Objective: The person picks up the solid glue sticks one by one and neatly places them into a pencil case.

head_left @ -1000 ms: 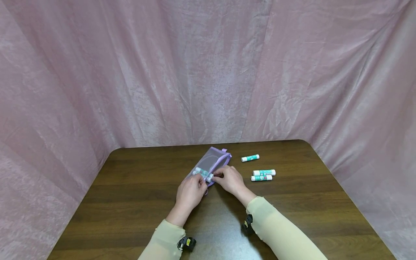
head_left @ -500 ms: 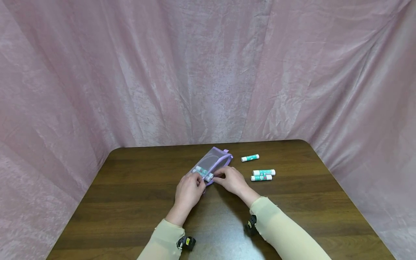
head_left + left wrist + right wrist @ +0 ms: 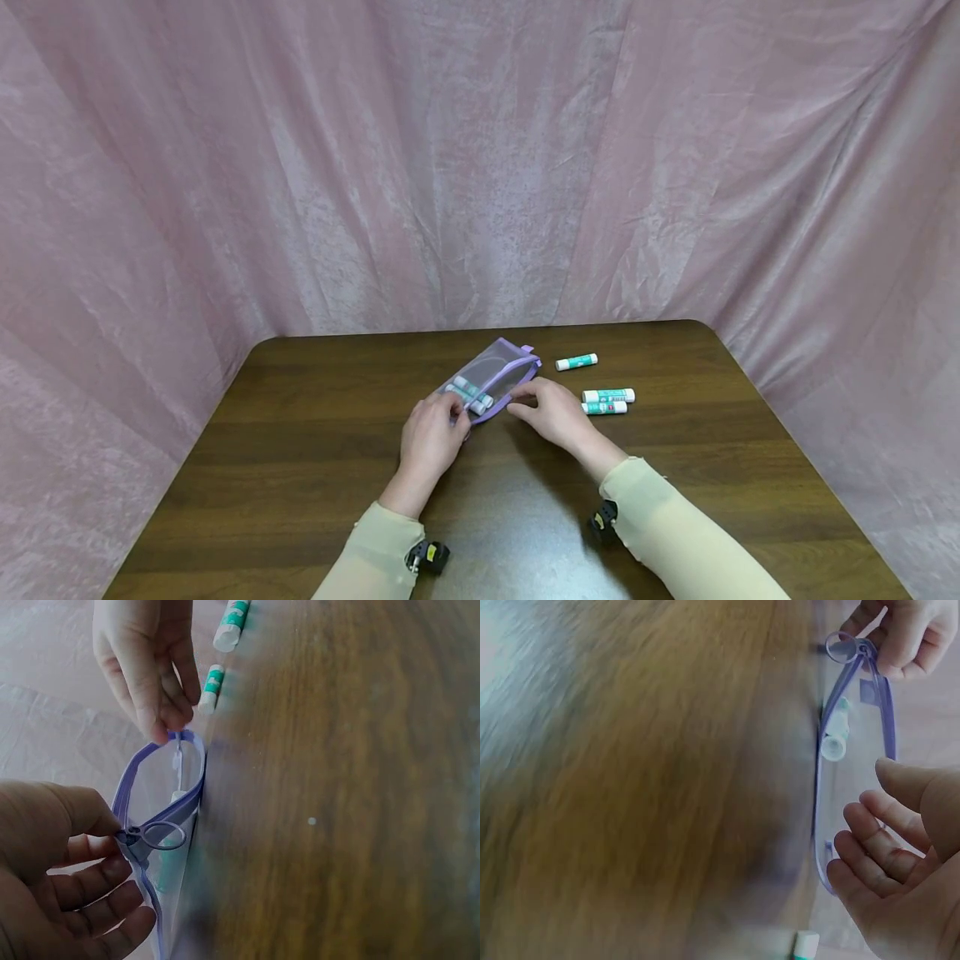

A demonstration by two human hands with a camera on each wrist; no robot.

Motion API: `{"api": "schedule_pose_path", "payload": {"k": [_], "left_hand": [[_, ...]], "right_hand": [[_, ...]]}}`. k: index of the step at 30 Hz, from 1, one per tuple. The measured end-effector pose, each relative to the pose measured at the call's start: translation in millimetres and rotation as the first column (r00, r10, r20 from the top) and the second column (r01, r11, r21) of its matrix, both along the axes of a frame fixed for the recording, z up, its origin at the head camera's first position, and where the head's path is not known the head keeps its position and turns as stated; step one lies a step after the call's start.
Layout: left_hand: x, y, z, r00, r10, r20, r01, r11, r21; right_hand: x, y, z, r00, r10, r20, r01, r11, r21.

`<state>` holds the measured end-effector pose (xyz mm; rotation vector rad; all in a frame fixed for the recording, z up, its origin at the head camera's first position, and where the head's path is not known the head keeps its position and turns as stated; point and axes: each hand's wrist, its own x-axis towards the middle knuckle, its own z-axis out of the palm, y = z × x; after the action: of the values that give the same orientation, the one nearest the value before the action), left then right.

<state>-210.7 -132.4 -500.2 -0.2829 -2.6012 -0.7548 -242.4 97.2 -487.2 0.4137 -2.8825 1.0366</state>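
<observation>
Right now my left hand (image 3: 432,435) pinches the purple mesh pouch (image 3: 486,364) at its near corner, thumb and forefinger closed on the zipper end, just beside the small pull ring (image 3: 184,834). My right hand (image 3: 557,415) is at the near right edge of the pouch, holding nothing: its thumb stands well apart from the other fingers, which are spread and slightly bent. Whether any of those fingertips touch the pouch's rim, I cannot tell.

The pouch lies on the brown wooden table (image 3: 300,467), its zipped mouth gaping towards my right hand. Through its mesh I see two teal-and-white tubes (image 3: 474,392) side by side inside, near the corner I grip. To the right of the pouch, near its far end, lies a lone tube (image 3: 577,362); farther right and nearer me than that end are a long tube (image 3: 608,396) and a shorter tube (image 3: 606,408), lying together. Beyond the pouch, behind the table, hangs a pink curtain (image 3: 450,167).
</observation>
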Motion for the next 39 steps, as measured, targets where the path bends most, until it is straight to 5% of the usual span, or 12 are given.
{"api": "schedule_pose_path", "payload": {"k": [16, 39], "left_hand": [[-1.2, -0.7, 0.8, 1.0, 0.022, -0.007, -0.022, 1.0, 0.002], [-1.6, -4.6, 0.7, 0.999, 0.04, 0.024, -0.041, 0.998, 0.037]], "right_hand": [[23.0, 61, 21.5, 0.995, -0.003, -0.103, 0.009, 0.998, 0.057], [44.2, 126, 17.2, 0.986, -0.111, -0.122, 0.123, 0.988, 0.09]]}}
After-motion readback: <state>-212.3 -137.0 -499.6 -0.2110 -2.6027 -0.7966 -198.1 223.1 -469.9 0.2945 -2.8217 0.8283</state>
